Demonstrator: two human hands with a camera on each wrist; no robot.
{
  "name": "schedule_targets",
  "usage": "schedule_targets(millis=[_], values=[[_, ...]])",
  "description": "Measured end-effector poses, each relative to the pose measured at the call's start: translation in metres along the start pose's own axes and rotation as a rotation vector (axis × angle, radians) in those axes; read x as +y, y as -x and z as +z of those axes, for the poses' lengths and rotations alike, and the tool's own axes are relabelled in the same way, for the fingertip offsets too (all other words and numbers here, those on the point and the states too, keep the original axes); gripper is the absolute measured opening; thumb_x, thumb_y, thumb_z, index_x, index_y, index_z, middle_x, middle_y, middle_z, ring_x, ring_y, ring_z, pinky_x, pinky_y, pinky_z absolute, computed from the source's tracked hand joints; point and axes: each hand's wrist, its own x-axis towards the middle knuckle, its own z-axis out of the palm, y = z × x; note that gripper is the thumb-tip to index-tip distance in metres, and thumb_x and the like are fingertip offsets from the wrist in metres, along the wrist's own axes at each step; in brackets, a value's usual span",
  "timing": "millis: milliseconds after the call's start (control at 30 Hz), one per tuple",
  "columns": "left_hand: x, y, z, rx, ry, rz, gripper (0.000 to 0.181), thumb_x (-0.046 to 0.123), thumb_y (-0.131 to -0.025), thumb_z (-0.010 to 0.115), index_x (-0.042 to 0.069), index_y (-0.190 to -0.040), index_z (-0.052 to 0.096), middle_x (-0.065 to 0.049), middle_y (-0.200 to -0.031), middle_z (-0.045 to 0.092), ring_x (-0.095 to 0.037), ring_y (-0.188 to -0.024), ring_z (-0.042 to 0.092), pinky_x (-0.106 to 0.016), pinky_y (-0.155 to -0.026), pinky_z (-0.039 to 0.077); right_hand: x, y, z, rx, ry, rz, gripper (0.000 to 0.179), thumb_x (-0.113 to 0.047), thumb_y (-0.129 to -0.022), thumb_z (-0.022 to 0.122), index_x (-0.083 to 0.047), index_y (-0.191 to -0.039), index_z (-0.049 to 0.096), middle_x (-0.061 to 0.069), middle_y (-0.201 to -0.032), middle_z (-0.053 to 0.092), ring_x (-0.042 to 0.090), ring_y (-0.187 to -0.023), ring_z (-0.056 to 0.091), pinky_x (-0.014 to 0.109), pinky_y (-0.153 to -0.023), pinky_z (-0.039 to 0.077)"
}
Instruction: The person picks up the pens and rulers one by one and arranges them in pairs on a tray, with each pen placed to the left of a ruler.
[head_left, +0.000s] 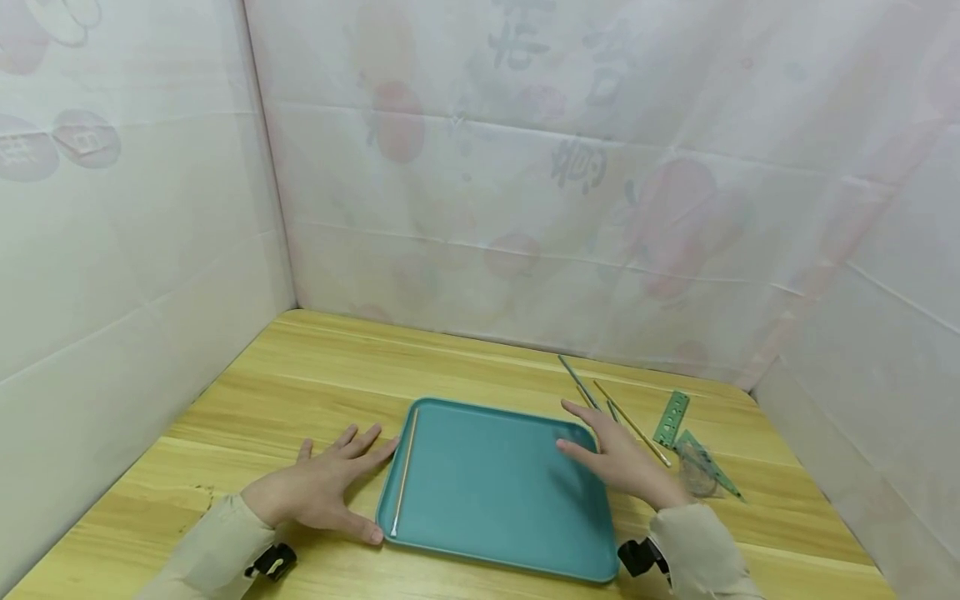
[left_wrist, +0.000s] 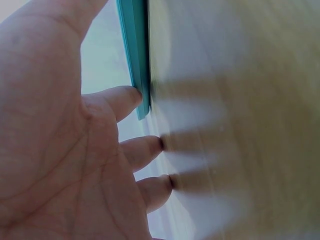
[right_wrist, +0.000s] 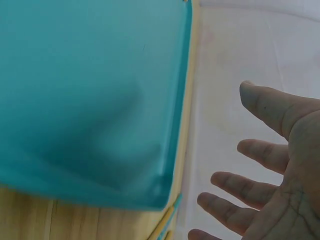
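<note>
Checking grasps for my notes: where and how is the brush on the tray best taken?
Probably mid-handle on the brush, pinched from above and the right: it lies flat and slim, close along the left rim of the tray.

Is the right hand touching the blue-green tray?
Apart. The right wrist view shows pale backdrop between the right hand and the tray, all around its fingers.

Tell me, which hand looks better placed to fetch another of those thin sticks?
Probably the right hand: it hovers empty over the right side of the tray, close to the thin sticks. The left hand touches the tray's opposite edge, farther from them.
</note>
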Motion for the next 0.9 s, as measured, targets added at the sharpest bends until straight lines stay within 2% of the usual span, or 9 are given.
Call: schedule_targets(millis=[300,533,767,900], values=[[-0.002,-0.001,0.001,-0.002,-0.005,0.005,0.12,0.07,-0.08,0.084,0.022,-0.173,0.025,-0.019,-0.181,0.014,-0.058,-0.163,0.012,-0.1,-0.103,0.004,0.018,0.016,-0.008,0.026,0.029,0.038,0.075,-0.046,-0.107,0.065,-0.011,-0.168,0.036,0.027,-0.17,0.037,0.057,-0.155,0.033,0.077,-0.114,0.039],[-0.001,0.0,0.0,0.001,-0.006,0.001,0.121,0.071,-0.08,0.084,0.022,-0.173,0.024,-0.019,-0.18,0.015,-0.057,-0.163,0.012,-0.1,-0.103,0.004,0.038,0.029,-0.016,0.041,0.071,0.085,0.077,-0.048,-0.108,0.064,-0.011,-0.169,0.035,0.034,-0.167,0.036,0.061,-0.147,0.043,0.076,-0.105,0.047],[-0.001,0.0,0.0,0.002,-0.01,0.008,0.121,0.071,-0.08,0.084,0.022,-0.173,0.024,-0.02,-0.18,0.015,-0.058,-0.163,0.013,-0.1,-0.102,0.005,0.055,0.038,-0.021,0.082,0.123,0.095,0.076,-0.046,-0.108,0.064,-0.002,-0.165,0.038,0.036,-0.165,0.039,0.064,-0.147,0.039,0.081,-0.107,0.04],[-0.001,-0.001,0.001,0.007,-0.01,0.009,0.121,0.071,-0.08,0.084,0.022,-0.173,0.024,-0.02,-0.18,0.015,-0.058,-0.163,0.013,-0.1,-0.102,0.005,0.066,0.044,-0.024,0.102,0.132,0.104,0.076,-0.045,-0.108,0.064,0.001,-0.164,0.04,0.038,-0.163,0.04,0.065,-0.145,0.041,0.081,-0.106,0.042]])
